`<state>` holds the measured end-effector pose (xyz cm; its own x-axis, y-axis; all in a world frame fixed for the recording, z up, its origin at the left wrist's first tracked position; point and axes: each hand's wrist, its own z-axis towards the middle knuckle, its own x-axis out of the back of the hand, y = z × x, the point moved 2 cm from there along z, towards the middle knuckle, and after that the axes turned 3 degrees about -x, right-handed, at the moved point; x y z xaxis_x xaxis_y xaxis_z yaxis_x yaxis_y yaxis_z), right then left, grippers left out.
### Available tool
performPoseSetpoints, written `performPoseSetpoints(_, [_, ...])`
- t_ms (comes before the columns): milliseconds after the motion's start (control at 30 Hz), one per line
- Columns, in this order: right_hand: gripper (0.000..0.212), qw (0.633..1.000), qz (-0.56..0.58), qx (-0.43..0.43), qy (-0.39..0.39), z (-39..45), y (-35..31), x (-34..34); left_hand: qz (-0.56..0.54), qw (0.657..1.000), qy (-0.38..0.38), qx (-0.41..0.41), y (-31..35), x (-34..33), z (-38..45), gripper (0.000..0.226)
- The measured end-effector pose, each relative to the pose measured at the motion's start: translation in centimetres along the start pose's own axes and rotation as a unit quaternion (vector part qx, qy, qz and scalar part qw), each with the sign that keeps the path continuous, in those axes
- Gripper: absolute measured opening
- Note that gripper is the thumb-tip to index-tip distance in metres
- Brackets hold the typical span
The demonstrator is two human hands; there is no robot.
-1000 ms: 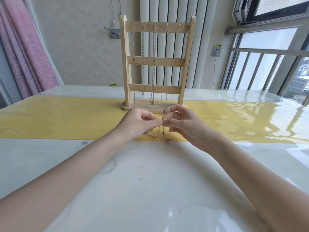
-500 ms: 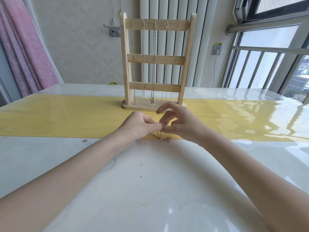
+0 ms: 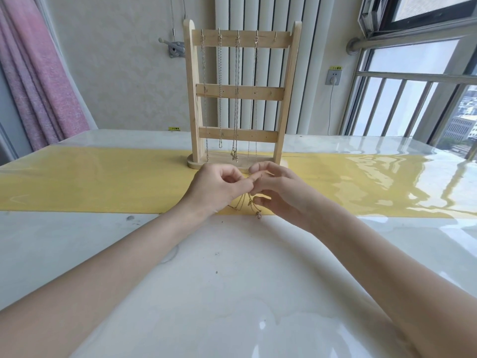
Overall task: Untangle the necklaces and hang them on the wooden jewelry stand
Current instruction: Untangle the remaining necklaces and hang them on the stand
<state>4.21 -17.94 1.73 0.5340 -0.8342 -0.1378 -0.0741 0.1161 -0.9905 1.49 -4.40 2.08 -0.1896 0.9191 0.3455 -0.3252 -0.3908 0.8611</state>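
Observation:
A wooden jewelry stand (image 3: 240, 93) with three crossbars stands upright on the yellow strip at mid-table. Several thin chains (image 3: 236, 99) hang from hooks on its top bar; the rightmost hook is bare. Just in front of the stand's base, my left hand (image 3: 219, 188) and my right hand (image 3: 278, 193) meet fingertip to fingertip. Both pinch a thin gold necklace (image 3: 249, 206), whose loops dangle below the fingers, its lowest end on the table at the strip's near edge.
The table (image 3: 206, 280) is glossy white with a yellow strip (image 3: 90, 182) across its middle. A pink curtain (image 3: 33, 81) hangs at the left, a white radiator (image 3: 307, 81) behind the stand, and windows (image 3: 413, 99) at the right.
The necklace dangled from my raised hands, was lowered to the table half a second ago, and now hangs from my fingers again. The right hand's fingers have spread a little.

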Motion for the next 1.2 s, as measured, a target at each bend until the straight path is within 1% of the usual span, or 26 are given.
performPoseSetpoints(100, [0.029,0.998,0.052,-0.034,-0.02,0.0,-0.3,0.0,-0.016,0.998,0.015,-0.054,0.8,-0.1,-0.1,0.027])
performPoseSetpoints(167, [0.028,0.995,0.077,-0.053,-0.034,-0.1,-0.5,0.0,-0.032,0.997,0.015,-0.067,1.0,-0.1,-0.3,0.028])
performPoseSetpoints(267, [0.024,0.994,0.1,-0.037,-0.032,-0.1,-0.7,0.0,-0.107,0.994,0.011,-0.026,0.9,-0.1,-0.2,0.018])
performPoseSetpoints(367, [0.023,0.992,0.128,0.003,-0.015,-0.1,-1.0,0.2,-0.184,0.982,0.013,0.042,0.5,0.1,0.1,0.016])
performPoseSetpoints(467, [0.023,0.99,0.142,0.023,0.007,-0.1,-1.2,0.6,-0.241,0.967,0.011,0.076,0.5,0.4,0.2,0.013])
performPoseSetpoints(500, [0.022,0.991,0.128,0.034,0.015,-0.1,-1.2,0.7,-0.243,0.967,0.009,0.078,0.5,0.4,0.2,0.013])
performPoseSetpoints(667, [0.025,0.993,-0.014,0.117,0.025,-0.3,-1.2,-0.2,-0.23,0.971,0.009,0.069,0.5,0.2,0.1,0.032])
performPoseSetpoints(733, [0.025,0.989,-0.048,0.139,0.028,-0.4,-1.2,-0.6,-0.229,0.971,0.009,0.074,0.5,0.3,0.1,0.032])
performPoseSetpoints(767, [0.025,0.986,-0.065,0.151,0.031,-0.4,-1.3,-0.7,-0.226,0.971,0.007,0.079,0.6,0.3,0.1,0.028])
performPoseSetpoints(900, [0.028,0.964,-0.154,0.21,0.05,-0.6,-1.5,-0.9,-0.219,0.97,0.008,0.106,0.6,0.3,0.1,0.014])
performPoseSetpoints(1000, [0.033,0.944,-0.217,0.239,0.067,-0.7,-1.7,-1.3,-0.218,0.968,0.011,0.119,0.5,0.3,0.1,0.02])
performPoseSetpoints(1100, [0.037,0.924,-0.269,0.26,0.078,-0.7,-1.7,-1.5,-0.227,0.966,0.006,0.124,0.6,0.1,0.0,0.016])
performPoseSetpoints(1200, [0.04,0.908,-0.303,0.275,0.085,-0.5,-1.5,-1.7,-0.213,0.969,0.009,0.122,0.5,0.0,0.0,0.019])
